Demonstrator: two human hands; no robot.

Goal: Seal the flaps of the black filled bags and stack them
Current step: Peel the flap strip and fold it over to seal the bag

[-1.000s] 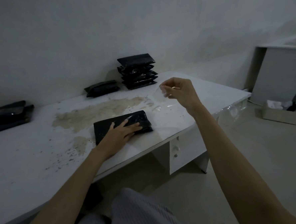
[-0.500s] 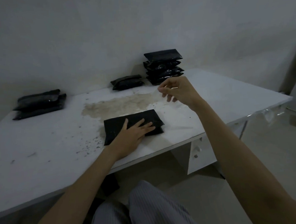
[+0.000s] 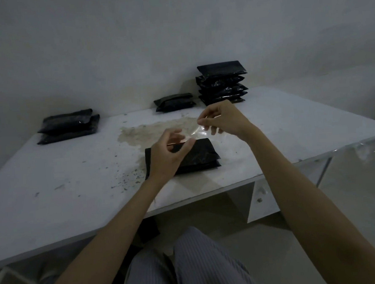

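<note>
A black filled bag [image 3: 201,155] lies flat near the front of the white table [image 3: 63,178]. A clear strip of tape [image 3: 198,132] is stretched above its far edge. My right hand [image 3: 222,118] pinches the strip's right end. Raised just above the bag's left part, my left hand [image 3: 168,155] has its fingers curled toward the strip's left end; whether it grips the tape is unclear. A stack of several sealed black bags [image 3: 222,82] stands at the back of the table.
A single black bag [image 3: 174,102] lies left of the stack. Two more black bags [image 3: 69,126] lie at the back left. A brownish stain and scattered crumbs mark the tabletop. My striped trousers [image 3: 189,266] show below the table's front edge.
My left hand has lifted off the bag and risen toward the tape. My right hand has brought the strip down closer to the bag. The camera view has shifted left.
</note>
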